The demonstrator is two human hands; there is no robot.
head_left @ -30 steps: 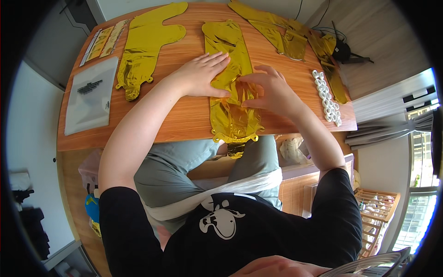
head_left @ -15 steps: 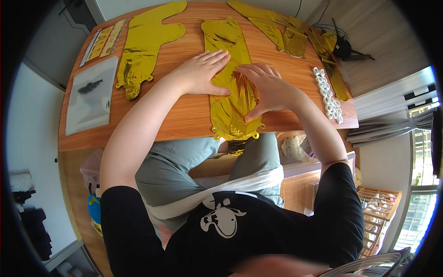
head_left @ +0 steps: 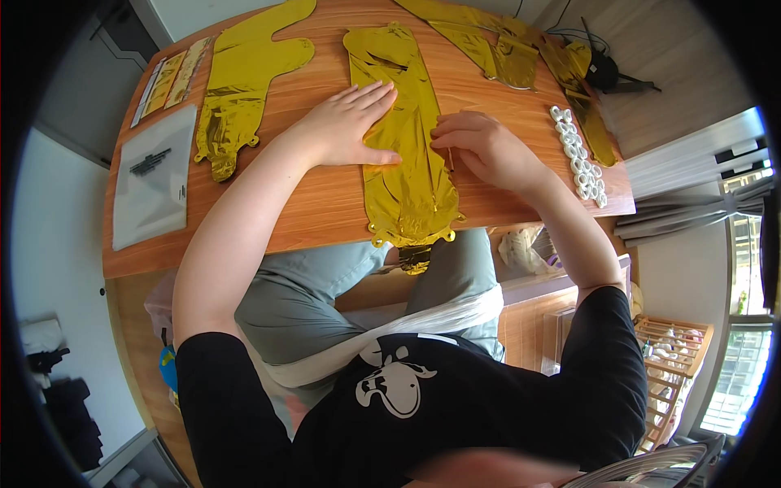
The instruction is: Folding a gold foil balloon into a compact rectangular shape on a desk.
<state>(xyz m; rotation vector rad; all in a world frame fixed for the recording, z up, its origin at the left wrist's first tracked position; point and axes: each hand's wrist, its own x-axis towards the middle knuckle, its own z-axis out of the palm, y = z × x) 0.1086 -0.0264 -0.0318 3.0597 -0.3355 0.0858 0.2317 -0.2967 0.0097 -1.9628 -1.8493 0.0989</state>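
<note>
A flat, deflated gold foil balloon (head_left: 399, 183) lies lengthwise on the wooden table in front of me. Its tabbed lower end hangs over the near edge. My left hand (head_left: 346, 130) rests on the balloon's left side with the fingers stretched out and the thumb spread across the foil. At the right edge of the same balloon, my right hand (head_left: 480, 146) has its fingers bent together in a pinch on the foil's rim. The fingertips partly hide the exact spot of contact.
Another gold foil balloon (head_left: 236, 89) lies to the left, near a clear plastic bag (head_left: 154, 183) and a printed card (head_left: 171, 77). More gold foil (head_left: 488, 49) lies far right, beside a black device (head_left: 602, 71) with cables. White rings (head_left: 579, 159) sit at the right.
My right hand has moved right, off the foil's middle to its right edge, and its spread fingers have closed into a pinch. The left hand stays on the balloon. The view has shifted slightly.
</note>
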